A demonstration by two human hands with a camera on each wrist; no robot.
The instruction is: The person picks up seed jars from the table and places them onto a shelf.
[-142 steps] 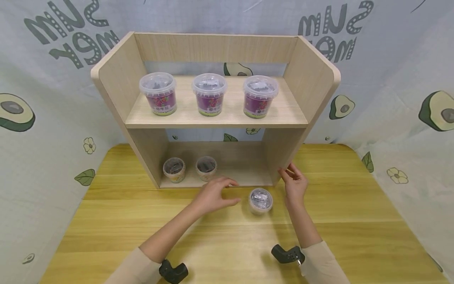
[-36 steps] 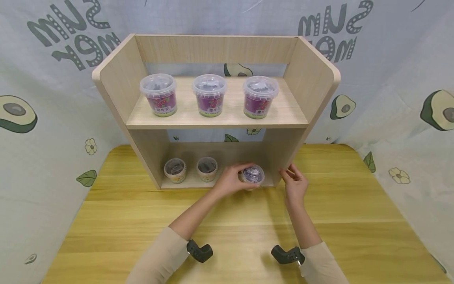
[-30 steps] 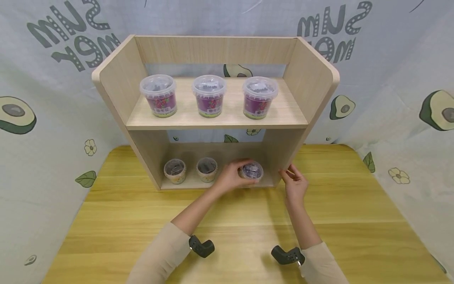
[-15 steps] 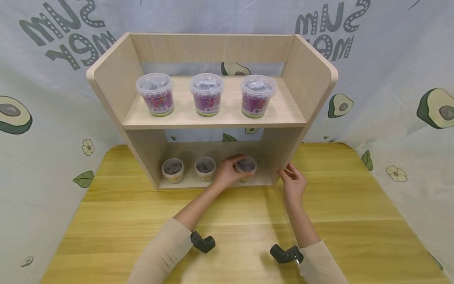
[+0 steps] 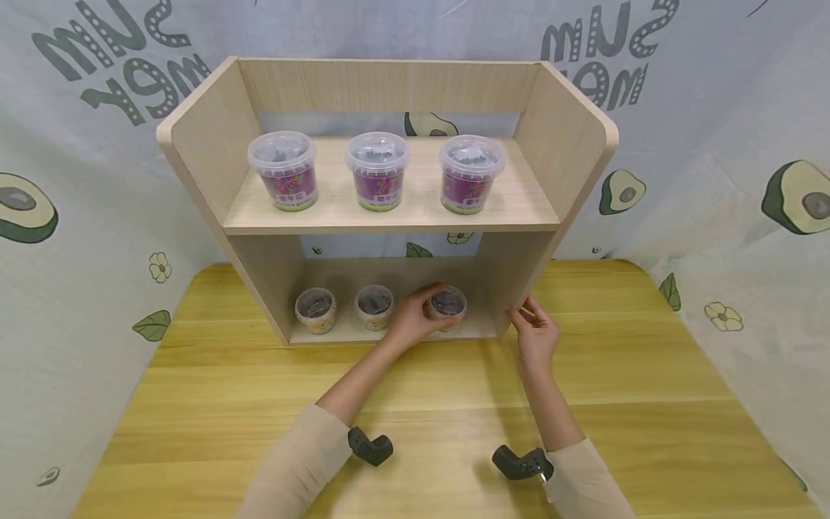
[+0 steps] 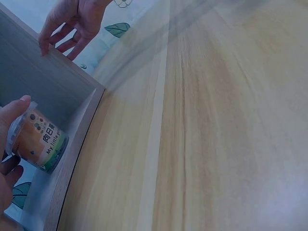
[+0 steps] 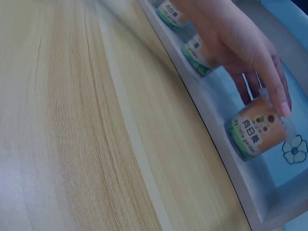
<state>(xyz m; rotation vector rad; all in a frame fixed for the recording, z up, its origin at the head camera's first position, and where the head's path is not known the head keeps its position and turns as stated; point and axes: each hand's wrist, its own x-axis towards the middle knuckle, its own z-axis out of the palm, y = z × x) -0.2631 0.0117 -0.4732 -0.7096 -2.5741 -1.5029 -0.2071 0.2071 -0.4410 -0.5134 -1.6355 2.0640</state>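
My left hand [image 5: 415,316] holds a small clear-lidded plastic cup [image 5: 449,303] by its upper part, thumb on the near side. The cup stands on the right part of the lower shelf; its orange and green label [image 7: 256,127] shows in the right wrist view. To its left stand two cups of the same kind, one in the middle [image 5: 375,306] and one at the far left [image 5: 315,310]. My right hand [image 5: 537,337] pinches the front edge of the right side panel of the wooden shelf unit [image 5: 389,229], thumb inside and fingers outside.
Three larger purple-labelled cups with clear lids, left [image 5: 285,173], middle [image 5: 379,173] and right [image 5: 471,175], stand on the upper shelf. The unit rests on a yellow wood-grain table [image 5: 441,432]. A printed cloth [image 5: 700,202] hangs behind and at the sides.
The third small cup, earlier on the table before the unit, was gripped by my left hand, moved onto the lower shelf and shifted slightly back and left. My right hand stayed at the panel.
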